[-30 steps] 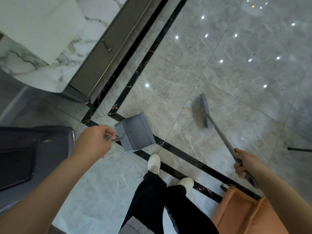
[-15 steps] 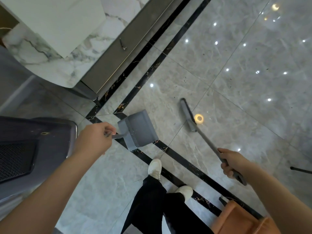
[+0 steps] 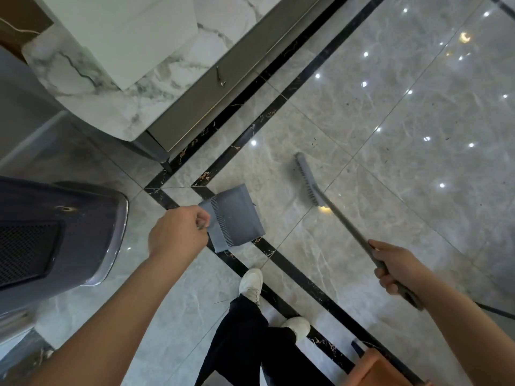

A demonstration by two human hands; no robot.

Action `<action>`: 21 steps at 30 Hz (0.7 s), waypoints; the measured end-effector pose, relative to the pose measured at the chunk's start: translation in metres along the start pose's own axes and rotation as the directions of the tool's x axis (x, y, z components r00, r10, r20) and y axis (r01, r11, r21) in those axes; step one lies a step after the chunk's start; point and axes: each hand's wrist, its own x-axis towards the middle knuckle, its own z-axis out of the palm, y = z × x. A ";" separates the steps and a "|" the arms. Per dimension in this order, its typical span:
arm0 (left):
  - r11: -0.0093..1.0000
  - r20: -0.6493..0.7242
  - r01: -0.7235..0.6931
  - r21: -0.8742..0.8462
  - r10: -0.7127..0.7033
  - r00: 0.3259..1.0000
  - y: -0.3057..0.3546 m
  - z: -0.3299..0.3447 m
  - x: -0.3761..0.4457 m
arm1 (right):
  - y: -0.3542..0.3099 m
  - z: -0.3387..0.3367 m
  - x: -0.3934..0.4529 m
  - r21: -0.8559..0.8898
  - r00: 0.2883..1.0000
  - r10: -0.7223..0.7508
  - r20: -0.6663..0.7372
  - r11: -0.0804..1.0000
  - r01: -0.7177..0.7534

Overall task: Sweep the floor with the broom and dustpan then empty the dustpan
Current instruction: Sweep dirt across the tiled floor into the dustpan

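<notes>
My left hand (image 3: 178,232) grips the handle of a grey dustpan (image 3: 232,217), which hangs above the glossy tiled floor (image 3: 390,135) just ahead of my feet. My right hand (image 3: 395,267) is closed around the long grey handle of the broom (image 3: 309,181). The broom head rests on the floor to the right of the dustpan, a short gap between them. Small dark specks of dirt are scattered on the tiles beyond the broom.
A marble-topped cabinet (image 3: 195,87) stands at the upper left along a black floor border. A dark grey chair (image 3: 55,232) sits at the left. An orange seat (image 3: 384,369) is at the bottom right. My white shoes (image 3: 250,284) stand on the black stripe.
The broom head has swept leftward across the tile toward the dustpan. The dustpan has stayed in front of my left hand while my view shifted slightly.
</notes>
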 end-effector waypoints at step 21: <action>0.999 -0.013 0.028 -0.047 -0.029 1.000 0.011 0.010 -0.001 | -0.025 0.032 -0.029 -0.239 0.990 0.080 0.114 0.970 -0.051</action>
